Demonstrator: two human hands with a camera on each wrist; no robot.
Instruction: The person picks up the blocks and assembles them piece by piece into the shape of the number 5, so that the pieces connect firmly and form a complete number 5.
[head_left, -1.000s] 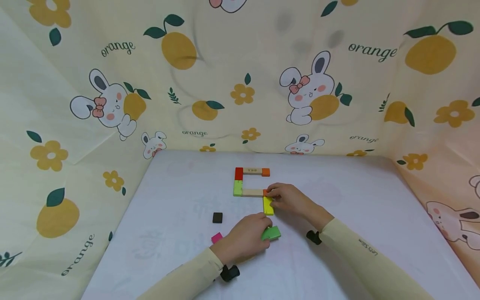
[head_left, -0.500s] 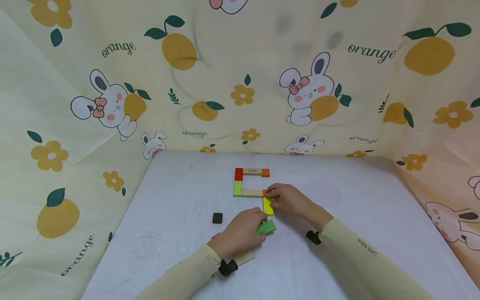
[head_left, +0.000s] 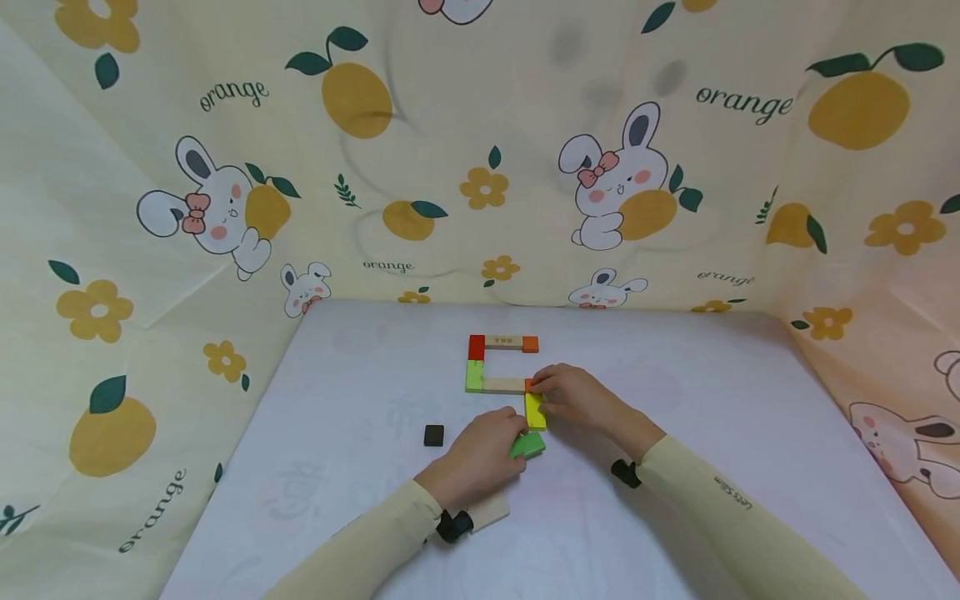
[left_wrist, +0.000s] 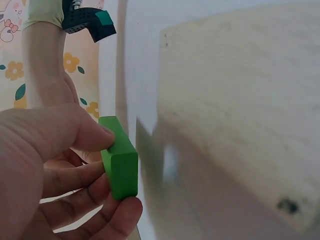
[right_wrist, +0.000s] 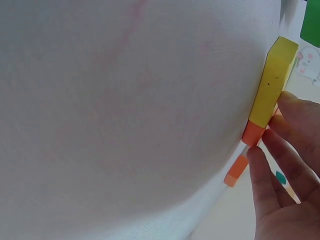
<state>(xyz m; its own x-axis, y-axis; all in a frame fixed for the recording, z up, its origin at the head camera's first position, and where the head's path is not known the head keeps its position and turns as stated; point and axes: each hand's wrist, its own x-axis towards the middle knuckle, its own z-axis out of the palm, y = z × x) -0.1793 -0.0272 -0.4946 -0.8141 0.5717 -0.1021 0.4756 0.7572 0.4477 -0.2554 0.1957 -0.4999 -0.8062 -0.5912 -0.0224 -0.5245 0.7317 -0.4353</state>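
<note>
On my feed, the left hand pinches the green block near the yellow block, which the loose-fingered right hand touches.

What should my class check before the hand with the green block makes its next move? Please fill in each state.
1. Left hand grips the green block: ok, thumb and fingers hold it.
2. Right hand touches the yellow block: ok.
3. Yellow block meets the orange block at its far end: ok.
4. Green block meets the yellow block: not ok, the right wrist view shows a gap.
5. Green block lines up with the yellow block: not ok, it is turned at an angle.
</note>
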